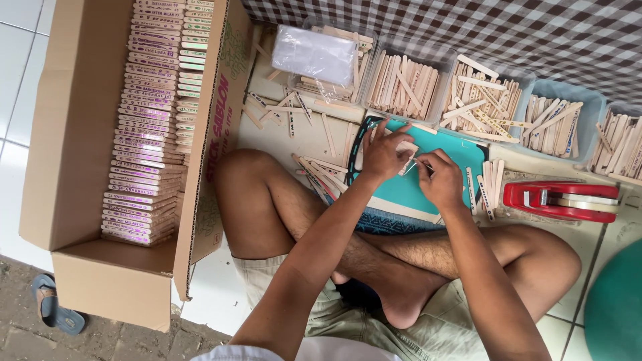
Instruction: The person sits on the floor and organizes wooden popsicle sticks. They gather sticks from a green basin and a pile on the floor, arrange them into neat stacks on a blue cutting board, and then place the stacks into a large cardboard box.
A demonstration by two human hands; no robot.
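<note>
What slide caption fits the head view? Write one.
Seated cross-legged, left hand and right hand hold a small stick bundle over a teal mat.

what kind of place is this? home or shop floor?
Likely a home workspace, not a factory: the person sits cross-legged on a tiled floor, both hands on a small packet of sticks, with a cardboard box of stacked packets and clear tubs of flat wooden sticks.

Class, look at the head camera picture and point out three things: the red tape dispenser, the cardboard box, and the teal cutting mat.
Red tape dispenser (pixel 562 200), head view, on the middle of its red body.
Cardboard box (pixel 73 134), head view, on its bare inner wall.
Teal cutting mat (pixel 408 188), head view, on the bare surface below the hands.
</note>
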